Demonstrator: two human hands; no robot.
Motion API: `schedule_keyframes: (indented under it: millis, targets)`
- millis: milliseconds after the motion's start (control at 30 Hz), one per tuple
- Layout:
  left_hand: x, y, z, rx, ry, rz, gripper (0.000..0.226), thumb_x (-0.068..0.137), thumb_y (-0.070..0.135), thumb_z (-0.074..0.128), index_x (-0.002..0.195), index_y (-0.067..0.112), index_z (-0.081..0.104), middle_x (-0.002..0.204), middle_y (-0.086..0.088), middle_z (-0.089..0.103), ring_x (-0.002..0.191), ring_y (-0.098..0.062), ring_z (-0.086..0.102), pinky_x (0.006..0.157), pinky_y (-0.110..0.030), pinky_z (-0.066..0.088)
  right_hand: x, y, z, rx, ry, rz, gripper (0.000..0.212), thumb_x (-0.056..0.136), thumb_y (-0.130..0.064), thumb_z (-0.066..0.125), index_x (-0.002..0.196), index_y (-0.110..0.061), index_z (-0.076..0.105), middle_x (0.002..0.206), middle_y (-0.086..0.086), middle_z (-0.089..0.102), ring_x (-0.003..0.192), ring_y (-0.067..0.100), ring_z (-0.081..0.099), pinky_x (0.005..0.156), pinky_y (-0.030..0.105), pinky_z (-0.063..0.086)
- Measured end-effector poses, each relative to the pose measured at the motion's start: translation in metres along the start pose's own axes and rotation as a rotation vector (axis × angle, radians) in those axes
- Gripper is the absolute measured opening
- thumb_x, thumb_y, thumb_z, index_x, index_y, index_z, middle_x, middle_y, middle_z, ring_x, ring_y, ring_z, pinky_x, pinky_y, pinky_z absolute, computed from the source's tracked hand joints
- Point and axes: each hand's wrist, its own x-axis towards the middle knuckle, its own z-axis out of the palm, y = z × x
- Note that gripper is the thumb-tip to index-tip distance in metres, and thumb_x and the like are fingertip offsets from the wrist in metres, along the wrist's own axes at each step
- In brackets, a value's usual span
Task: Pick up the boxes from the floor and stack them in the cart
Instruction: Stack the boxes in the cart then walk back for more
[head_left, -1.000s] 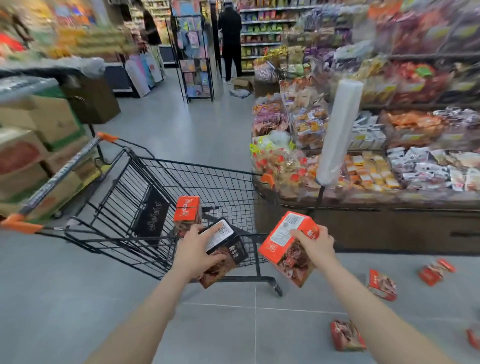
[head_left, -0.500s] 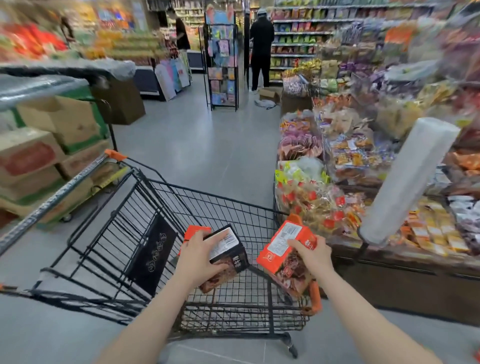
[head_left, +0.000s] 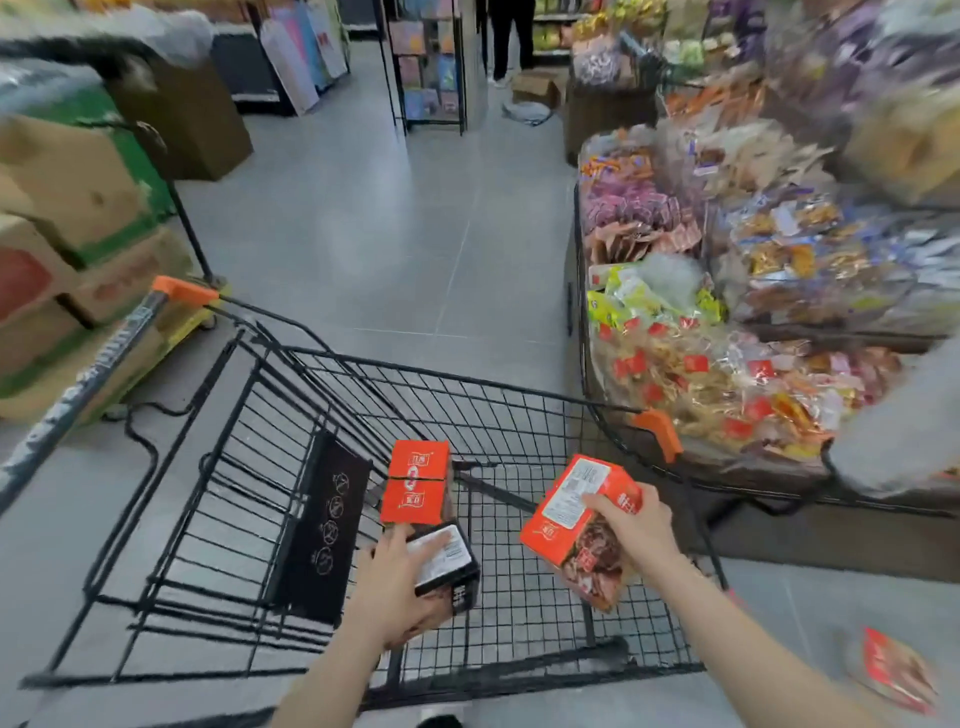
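A black wire shopping cart (head_left: 519, 395) stands right in front of me. Inside it, two orange boxes (head_left: 417, 487) sit stacked against the black child-seat flap. My left hand (head_left: 395, 587) grips a black box with a white label (head_left: 447, 564), held low inside the basket just in front of the stacked boxes. My right hand (head_left: 631, 525) grips an orange box with a food picture (head_left: 574, 519), tilted, above the right side of the basket. Another orange box (head_left: 896, 670) lies on the floor at the lower right.
A snack display bin (head_left: 727, 374) full of packets stands close on the right, touching the cart's corner. Stacked cardboard cartons (head_left: 62, 260) stand on the left. The cart handle (head_left: 104, 364) points left. A rack and a standing person (head_left: 511, 36) are far down the grey-tiled aisle.
I have moved closer over the cart. Both hands went down and forward: the black box is now inside the basket by the stacked boxes, and the orange box hangs over the basket.
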Motion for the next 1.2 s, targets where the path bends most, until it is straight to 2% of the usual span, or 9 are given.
schedule_keyframes:
  millis: [333, 467, 567, 667, 800, 900, 967, 1100, 1200]
  targets:
    - [0.078, -0.072, 0.087, 0.226, -0.226, 0.232, 0.078, 0.082, 0.058, 0.060, 0.143, 0.051, 0.011, 0.147, -0.013, 0.029, 0.132, -0.036, 0.034, 0.105, -0.054, 0.027, 0.041, 0.076, 0.088, 0.061, 0.187, 0.271, 0.098, 0.034, -0.083, 0.075, 0.115, -0.035, 0.049, 0.116, 0.003, 0.060, 0.105, 0.022, 0.060, 0.093, 0.048, 0.050]
    - [0.099, -0.074, 0.115, 0.225, -0.242, 0.297, 0.074, 0.082, 0.054, 0.062, 0.141, 0.046, 0.018, 0.136, -0.013, 0.039, 0.126, -0.035, 0.038, 0.103, -0.056, 0.030, 0.049, 0.111, 0.111, 0.057, 0.186, 0.308, 0.095, 0.035, -0.082, 0.077, 0.111, -0.030, 0.054, 0.112, 0.003, 0.062, 0.097, 0.021, 0.065, 0.085, 0.049, 0.054]
    - [0.118, -0.060, 0.129, 0.230, -0.239, 0.367, 0.075, 0.082, 0.047, 0.066, 0.142, 0.041, 0.021, 0.138, -0.014, 0.037, 0.129, -0.036, 0.036, 0.106, -0.060, 0.026, 0.042, 0.097, 0.119, 0.104, 0.206, 0.339, 0.090, 0.034, -0.080, 0.079, 0.108, -0.039, 0.047, 0.114, 0.000, 0.058, 0.101, 0.022, 0.063, 0.087, 0.052, 0.052]
    - [0.139, -0.046, 0.136, 0.133, -0.258, 0.380, 0.079, 0.082, 0.045, 0.068, 0.145, 0.036, 0.021, 0.146, -0.014, 0.027, 0.135, -0.035, 0.029, 0.113, -0.054, 0.019, 0.041, 0.087, 0.116, 0.147, 0.246, 0.322, 0.095, 0.033, -0.076, 0.080, 0.112, -0.034, 0.048, 0.115, 0.001, 0.060, 0.102, 0.023, 0.063, 0.089, 0.051, 0.052]
    - [0.143, -0.055, 0.138, -0.216, -0.289, 0.396, 0.094, 0.070, 0.053, 0.074, 0.147, 0.032, 0.023, 0.153, -0.006, 0.016, 0.142, -0.030, 0.017, 0.115, -0.049, 0.023, 0.041, 0.093, 0.098, 0.109, 0.296, 0.338, 0.105, 0.034, -0.072, 0.080, 0.123, -0.026, 0.048, 0.120, 0.004, 0.055, 0.105, 0.022, 0.059, 0.094, 0.046, 0.049]
    - [0.125, -0.084, 0.125, -0.352, -0.124, 0.317, 0.093, 0.060, 0.065, 0.070, 0.139, 0.026, 0.040, 0.144, -0.002, 0.036, 0.132, -0.025, 0.034, 0.109, -0.047, 0.032, 0.041, 0.101, 0.090, 0.116, 0.282, 0.368, 0.107, 0.031, -0.077, 0.079, 0.122, -0.031, 0.047, 0.123, 0.003, 0.055, 0.105, 0.021, 0.060, 0.095, 0.048, 0.049]
    - [0.106, -0.107, 0.120, -0.396, -0.107, 0.193, 0.093, 0.057, 0.061, 0.076, 0.135, 0.022, 0.044, 0.137, 0.001, 0.041, 0.126, -0.018, 0.039, 0.105, -0.039, 0.038, 0.044, 0.101, 0.088, 0.088, 0.261, 0.379, 0.101, 0.038, -0.072, 0.079, 0.122, -0.030, 0.045, 0.122, 0.005, 0.054, 0.105, 0.023, 0.059, 0.094, 0.049, 0.049]
    - [0.085, -0.139, 0.131, -0.275, -0.311, 0.080, 0.111, 0.060, 0.054, 0.080, 0.148, 0.020, 0.022, 0.149, 0.003, 0.022, 0.136, -0.014, 0.026, 0.104, -0.032, 0.039, 0.052, 0.102, 0.094, 0.084, 0.202, 0.388, 0.103, 0.038, -0.075, 0.078, 0.124, -0.032, 0.040, 0.123, 0.005, 0.052, 0.103, 0.024, 0.060, 0.090, 0.052, 0.050]
    - [0.096, -0.132, 0.143, -0.188, -0.288, 0.097, 0.109, 0.065, 0.027, 0.084, 0.150, 0.015, 0.018, 0.153, -0.004, 0.020, 0.140, -0.021, 0.022, 0.107, -0.034, 0.037, 0.060, 0.107, 0.105, 0.076, 0.165, 0.384, 0.096, 0.041, -0.076, 0.077, 0.121, -0.037, 0.039, 0.124, 0.003, 0.052, 0.104, 0.023, 0.060, 0.091, 0.052, 0.050]
